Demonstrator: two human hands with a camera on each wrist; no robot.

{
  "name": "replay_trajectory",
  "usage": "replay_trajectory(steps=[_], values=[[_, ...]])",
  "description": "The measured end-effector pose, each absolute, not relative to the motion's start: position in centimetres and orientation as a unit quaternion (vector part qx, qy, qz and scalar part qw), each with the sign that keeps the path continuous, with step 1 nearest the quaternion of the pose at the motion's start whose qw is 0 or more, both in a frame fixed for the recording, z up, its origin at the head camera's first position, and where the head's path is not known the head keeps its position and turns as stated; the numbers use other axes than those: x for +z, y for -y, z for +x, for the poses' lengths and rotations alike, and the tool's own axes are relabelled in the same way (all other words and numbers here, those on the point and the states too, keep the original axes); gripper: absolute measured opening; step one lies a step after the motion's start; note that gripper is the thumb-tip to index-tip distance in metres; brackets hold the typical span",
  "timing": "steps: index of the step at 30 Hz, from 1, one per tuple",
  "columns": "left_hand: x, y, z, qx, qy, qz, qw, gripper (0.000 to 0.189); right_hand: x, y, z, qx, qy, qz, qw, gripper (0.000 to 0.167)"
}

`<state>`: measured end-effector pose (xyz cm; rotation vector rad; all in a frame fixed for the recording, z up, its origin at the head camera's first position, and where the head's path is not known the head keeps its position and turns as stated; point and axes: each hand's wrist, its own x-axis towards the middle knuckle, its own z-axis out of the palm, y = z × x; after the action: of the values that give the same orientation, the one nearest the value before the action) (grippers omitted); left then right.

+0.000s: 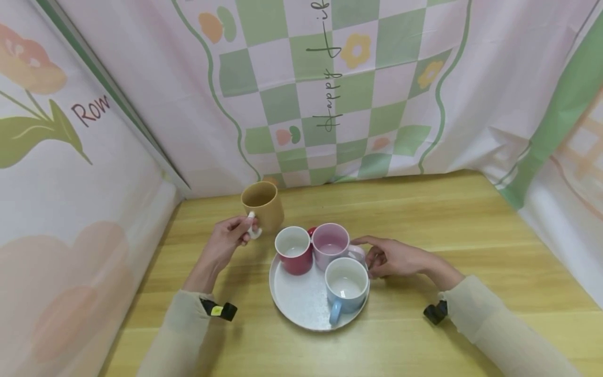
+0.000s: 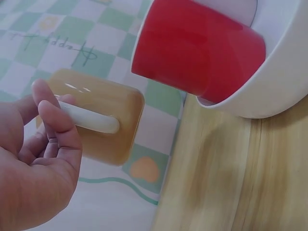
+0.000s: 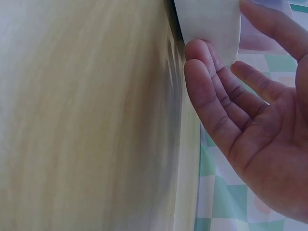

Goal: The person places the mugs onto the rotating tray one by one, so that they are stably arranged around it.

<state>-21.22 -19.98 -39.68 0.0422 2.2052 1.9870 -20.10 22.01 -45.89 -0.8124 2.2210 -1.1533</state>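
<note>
My left hand (image 1: 235,230) pinches the white handle (image 2: 91,118) of a tan mug (image 1: 269,209), which is held beyond the tray's far left side. The round white tray (image 1: 294,301) carries three mugs. Among them, the red mug (image 1: 297,261), white inside, stands at the left. Beside it is the pink mug (image 1: 325,254), its handle turned right. Nearest the body sits a light blue mug (image 1: 348,301) with its handle toward the front. My right hand (image 1: 395,256) rests at the tray's right edge, fingers spread and loosely bent; its fingertips overlap the rim in the right wrist view.
All of it is over a wooden table (image 1: 424,335). A checkered, printed curtain (image 1: 311,104) hangs along the back edge, with a flowered sheet (image 1: 70,235) at the left. Dark straps with small blocks (image 1: 228,311) sit at both wrists.
</note>
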Motion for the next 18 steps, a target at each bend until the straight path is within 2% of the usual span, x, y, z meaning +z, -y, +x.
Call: replay_trajectory(steps=[18], values=[[-38.2,20.5,-17.8,0.674,-0.734,0.038,0.079,0.038,-45.7,-21.9,-20.0,-0.423,-0.817,-0.296,0.257,0.076]])
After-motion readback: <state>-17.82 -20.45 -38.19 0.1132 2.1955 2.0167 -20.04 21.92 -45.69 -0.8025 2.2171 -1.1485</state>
